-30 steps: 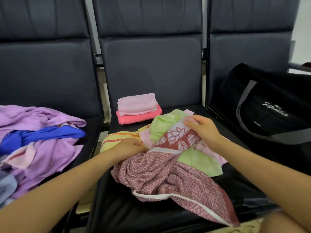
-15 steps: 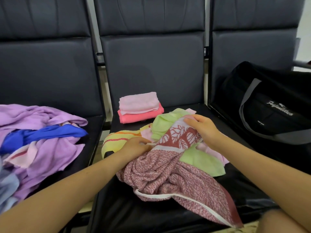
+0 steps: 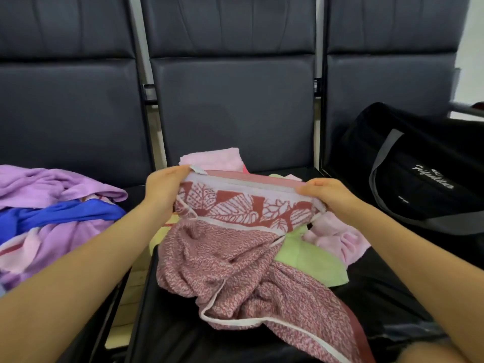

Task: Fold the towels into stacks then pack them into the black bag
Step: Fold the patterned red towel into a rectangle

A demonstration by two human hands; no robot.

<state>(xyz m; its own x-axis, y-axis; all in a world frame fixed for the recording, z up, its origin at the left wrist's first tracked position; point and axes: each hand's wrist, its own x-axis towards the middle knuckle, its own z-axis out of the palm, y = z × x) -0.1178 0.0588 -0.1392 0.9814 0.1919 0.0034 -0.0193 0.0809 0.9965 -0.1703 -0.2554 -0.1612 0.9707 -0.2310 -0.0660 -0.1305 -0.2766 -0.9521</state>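
Note:
A red-and-white patterned towel [image 3: 235,247] with a leaf border is raised above the middle seat. My left hand [image 3: 163,187] pinches its top left corner and my right hand [image 3: 326,192] pinches its top right corner, so the edge is stretched between them. The rest of the towel hangs crumpled onto the seat. Under it lie a light green towel [image 3: 311,260], a pale pink towel [image 3: 337,239] and a bit of a yellow one [image 3: 162,231]. Behind the raised edge a folded pink stack [image 3: 212,159] is partly hidden. The black bag [image 3: 419,174] stands on the right seat.
A loose heap of purple, blue and pink towels [image 3: 52,213] covers the left seat. Three dark padded chairs [image 3: 233,108] stand in a row, with a gap showing the floor between the left and middle seats.
Both hands moved apart and up, lifting the patterned towel's border edge off the pile and stretching it out. The raised edge now hides most of the folded pink stack.

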